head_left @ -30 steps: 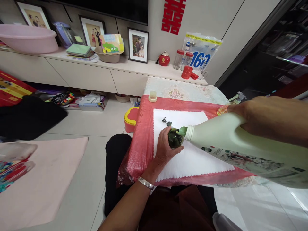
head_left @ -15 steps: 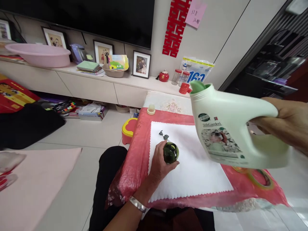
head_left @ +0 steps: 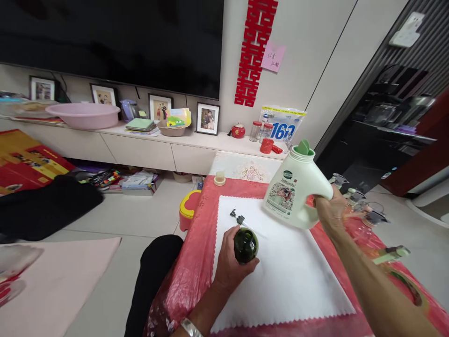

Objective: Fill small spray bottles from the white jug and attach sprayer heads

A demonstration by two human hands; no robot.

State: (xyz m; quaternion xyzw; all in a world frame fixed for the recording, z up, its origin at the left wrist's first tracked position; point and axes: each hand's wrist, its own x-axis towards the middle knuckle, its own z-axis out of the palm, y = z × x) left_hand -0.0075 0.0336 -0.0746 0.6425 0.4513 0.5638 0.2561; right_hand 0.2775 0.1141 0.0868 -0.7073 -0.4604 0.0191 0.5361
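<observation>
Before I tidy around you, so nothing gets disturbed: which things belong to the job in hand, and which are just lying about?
Job: green bottle (left hand); pale jug (right hand); likely pump top, white cloth.
Apparently lying about: pink basin, red jar, stool.

White cloth (head_left: 284, 278) leaves passage on the near side of the jug (head_left: 298, 192); pump head (head_left: 240, 219) and green bottle (head_left: 246, 245) obstruct its left, spray bottles (head_left: 366, 227) its right

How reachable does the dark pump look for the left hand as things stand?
Probably not without letting go: the left hand is holding the green bottle, though the dark pump lies uncovered close by.
</observation>
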